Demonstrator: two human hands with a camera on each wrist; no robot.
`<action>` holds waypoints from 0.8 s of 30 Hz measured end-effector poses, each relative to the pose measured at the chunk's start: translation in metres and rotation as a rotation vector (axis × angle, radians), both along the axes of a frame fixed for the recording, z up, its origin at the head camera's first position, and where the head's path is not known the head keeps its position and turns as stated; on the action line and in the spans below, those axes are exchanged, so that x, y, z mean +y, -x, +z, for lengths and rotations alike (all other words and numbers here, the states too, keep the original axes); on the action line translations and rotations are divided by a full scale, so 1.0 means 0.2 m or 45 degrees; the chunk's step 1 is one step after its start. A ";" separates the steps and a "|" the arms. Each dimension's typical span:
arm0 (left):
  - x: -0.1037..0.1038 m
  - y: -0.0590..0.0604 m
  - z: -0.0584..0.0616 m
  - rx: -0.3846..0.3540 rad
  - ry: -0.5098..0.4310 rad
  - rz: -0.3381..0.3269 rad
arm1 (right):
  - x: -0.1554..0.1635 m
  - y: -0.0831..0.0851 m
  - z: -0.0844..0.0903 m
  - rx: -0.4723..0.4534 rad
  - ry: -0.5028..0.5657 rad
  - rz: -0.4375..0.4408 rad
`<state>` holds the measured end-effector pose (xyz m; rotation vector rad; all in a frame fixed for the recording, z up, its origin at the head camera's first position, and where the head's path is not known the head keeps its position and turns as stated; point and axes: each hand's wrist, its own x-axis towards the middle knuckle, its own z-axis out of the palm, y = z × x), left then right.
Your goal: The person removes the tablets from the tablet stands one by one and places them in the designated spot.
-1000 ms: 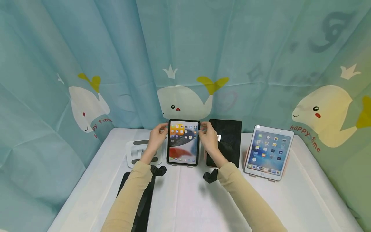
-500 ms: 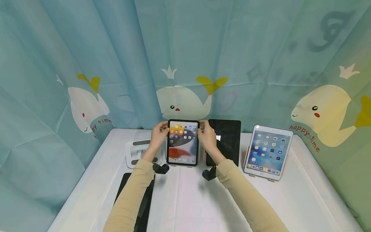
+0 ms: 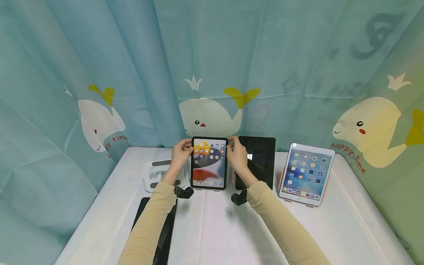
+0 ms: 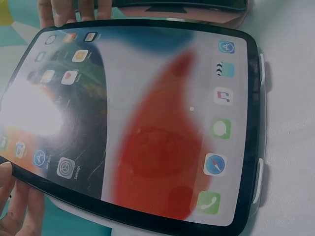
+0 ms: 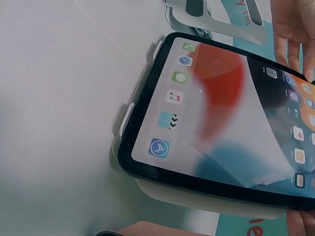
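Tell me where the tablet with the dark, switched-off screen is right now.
In the head view, the dark tablet stands propped at the table's back, just right of the lit tablet and behind the right hand.

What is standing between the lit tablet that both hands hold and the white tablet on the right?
In the head view, a dark-screened tablet stands between the held tablet and the white tablet; the right hand partly covers it.

1. Your middle tablet (image 3: 209, 162): black bezel, screen of orange, red, grey and white with coloured icons.
2. Your sleeves (image 3: 150, 221): plain tan.
3. Dark tablet (image 3: 260, 162): black, unlit.
4. Right tablet (image 3: 307, 173): white frame, blue screen.
5. Curtain (image 3: 99, 55): teal, white whales with yellow tails.
6. Table (image 3: 212, 228): white.
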<state>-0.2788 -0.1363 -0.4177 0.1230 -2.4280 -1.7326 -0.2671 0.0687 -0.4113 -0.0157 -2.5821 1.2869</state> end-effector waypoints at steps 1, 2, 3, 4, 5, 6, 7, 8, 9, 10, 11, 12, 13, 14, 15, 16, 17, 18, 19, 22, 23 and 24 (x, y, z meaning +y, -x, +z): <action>0.00 0.00 0.00 -0.007 -0.011 -0.001 | 0.00 0.00 0.00 0.004 0.003 -0.002; 0.00 0.00 0.00 -0.015 -0.024 -0.002 | 0.00 0.00 0.00 0.007 0.007 -0.001; 0.00 0.00 0.00 -0.023 -0.037 -0.005 | 0.00 0.00 0.00 0.012 0.010 -0.001; 0.00 -0.01 0.00 -0.033 -0.055 -0.006 | 0.00 0.00 0.00 0.015 0.014 -0.001; -0.01 -0.01 0.00 -0.043 -0.073 -0.007 | 0.00 0.00 0.00 0.017 0.018 0.002; -0.01 -0.01 0.00 -0.049 -0.089 -0.009 | 0.00 0.00 0.00 0.019 0.022 0.003; -0.01 -0.01 0.00 -0.055 -0.103 -0.011 | 0.00 0.00 0.00 0.022 0.026 0.005; -0.01 -0.01 0.01 -0.058 -0.113 -0.013 | 0.01 0.00 0.00 0.026 0.030 0.005; -0.01 -0.02 0.01 -0.063 -0.124 -0.017 | 0.01 0.00 0.00 0.029 0.033 0.004; -0.02 -0.02 0.01 -0.067 -0.133 -0.019 | 0.01 0.00 0.00 0.032 0.039 0.005; -0.02 -0.02 0.01 -0.071 -0.139 -0.023 | 0.01 0.00 0.00 0.037 0.042 0.007; -0.02 -0.02 0.02 -0.073 -0.140 -0.028 | 0.01 0.00 0.00 0.039 0.047 0.006; -0.02 -0.03 0.02 -0.074 -0.143 -0.033 | 0.01 0.00 0.00 0.043 0.052 0.007; -0.02 -0.03 0.02 -0.075 -0.147 -0.038 | 0.01 -0.01 0.00 0.046 0.058 0.009; -0.02 -0.03 0.02 -0.076 -0.149 -0.044 | 0.01 -0.01 0.00 0.045 0.067 0.012; -0.02 -0.03 0.02 -0.077 -0.151 -0.047 | 0.01 -0.01 0.00 0.044 0.074 0.017; -0.02 -0.03 0.02 -0.077 -0.150 -0.051 | 0.02 -0.01 0.00 0.041 0.082 0.021; -0.03 -0.04 0.03 -0.077 -0.150 -0.055 | 0.02 -0.01 0.00 0.038 0.089 0.025; -0.03 -0.04 0.03 -0.078 -0.152 -0.059 | 0.02 -0.01 0.00 0.036 0.098 0.032; -0.03 -0.05 0.03 -0.080 -0.148 -0.068 | 0.02 -0.02 0.01 0.030 0.109 0.045; -0.03 -0.05 0.03 -0.080 -0.146 -0.071 | 0.02 -0.03 0.01 0.028 0.113 0.047; -0.03 -0.05 0.04 -0.079 -0.146 -0.073 | 0.02 -0.03 0.01 0.026 0.116 0.049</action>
